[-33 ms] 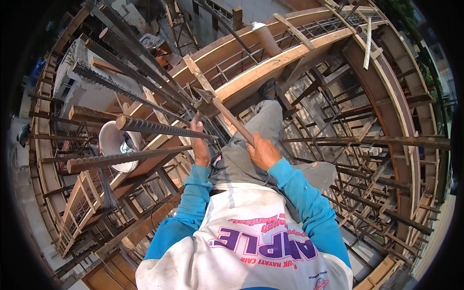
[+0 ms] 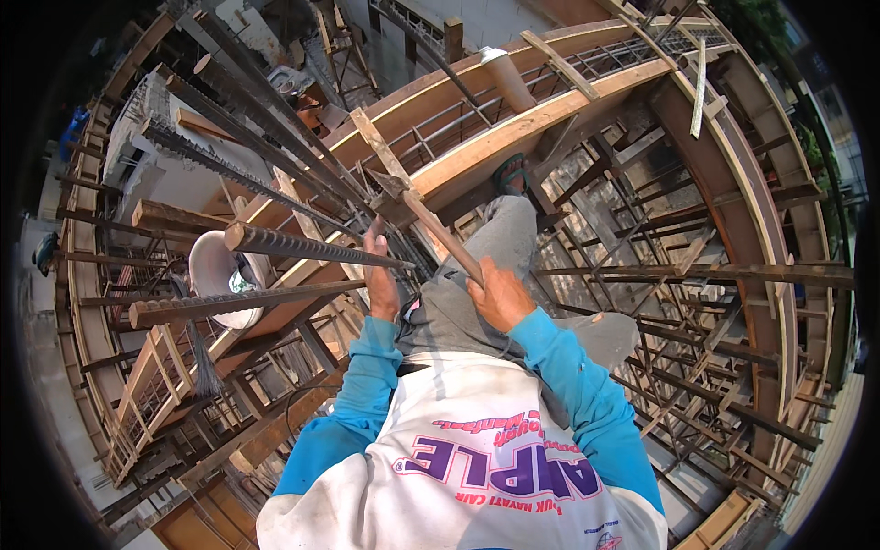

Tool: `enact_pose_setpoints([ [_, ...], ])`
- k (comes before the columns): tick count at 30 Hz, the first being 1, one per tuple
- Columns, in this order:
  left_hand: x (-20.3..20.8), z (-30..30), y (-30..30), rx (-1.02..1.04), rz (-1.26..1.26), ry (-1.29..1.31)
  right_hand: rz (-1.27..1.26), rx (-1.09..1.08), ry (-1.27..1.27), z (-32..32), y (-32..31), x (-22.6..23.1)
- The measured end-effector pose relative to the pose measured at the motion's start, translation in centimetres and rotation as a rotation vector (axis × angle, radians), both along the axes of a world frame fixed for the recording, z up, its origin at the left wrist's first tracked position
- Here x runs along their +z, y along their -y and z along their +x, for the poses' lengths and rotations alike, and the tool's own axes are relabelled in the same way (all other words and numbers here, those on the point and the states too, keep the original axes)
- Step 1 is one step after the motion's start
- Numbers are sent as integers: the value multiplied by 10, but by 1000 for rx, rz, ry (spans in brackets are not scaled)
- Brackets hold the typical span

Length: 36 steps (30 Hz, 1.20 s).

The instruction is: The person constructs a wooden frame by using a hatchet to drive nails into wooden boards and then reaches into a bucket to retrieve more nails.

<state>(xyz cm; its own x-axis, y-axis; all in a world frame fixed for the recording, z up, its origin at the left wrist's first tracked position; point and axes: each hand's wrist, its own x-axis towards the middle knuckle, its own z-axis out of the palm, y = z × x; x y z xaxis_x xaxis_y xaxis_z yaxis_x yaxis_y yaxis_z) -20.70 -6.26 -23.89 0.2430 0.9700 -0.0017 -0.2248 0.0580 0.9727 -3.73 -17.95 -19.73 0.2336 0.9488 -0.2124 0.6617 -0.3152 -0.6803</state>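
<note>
My right hand (image 2: 500, 293) is closed round the wooden handle of a hammer (image 2: 446, 236). The hammer slants up and left, and its metal head lies against the timber formwork (image 2: 550, 112) beside the upright steel bars. My left hand (image 2: 379, 280) is raised next to those bars, thumb upward. A thick ribbed rebar (image 2: 312, 246) crosses close to it, and what its fingers touch is hidden. Another rebar (image 2: 247, 301) ends near my left wrist. My knees, in grey trousers, are spread below the hammer, with one sandalled foot (image 2: 511, 172) against the formwork.
At left hangs a white bucket (image 2: 211, 266), with a bundle of thin wire (image 2: 203, 362) below it. A brownish cylinder with a white top (image 2: 507, 81) stands in the formwork among reinforcing bars. Timber props and crossbeams (image 2: 706, 272) span the deep drop at right.
</note>
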Motion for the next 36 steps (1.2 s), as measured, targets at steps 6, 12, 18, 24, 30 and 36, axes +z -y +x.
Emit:
enact_pose_setpoints([
  [6,1,-3,3,4,-11,-22,228,-43,-136,-29,1,52],
  [12,-7,-7,1,-12,-6,-21,-16,-23,-84,-12,9,-27],
  [18,-10,-13,2,-14,-40,-23,88,-14,-139,-26,5,59],
  [24,-9,-9,2,-31,-56,-27,451,-143,-216,-27,0,22],
  [30,-18,-13,0,-53,-81,-26,28,-1,-87,-17,4,13],
  [36,1,-10,4,-88,-124,-35,537,-104,-315,-33,-10,84],
])
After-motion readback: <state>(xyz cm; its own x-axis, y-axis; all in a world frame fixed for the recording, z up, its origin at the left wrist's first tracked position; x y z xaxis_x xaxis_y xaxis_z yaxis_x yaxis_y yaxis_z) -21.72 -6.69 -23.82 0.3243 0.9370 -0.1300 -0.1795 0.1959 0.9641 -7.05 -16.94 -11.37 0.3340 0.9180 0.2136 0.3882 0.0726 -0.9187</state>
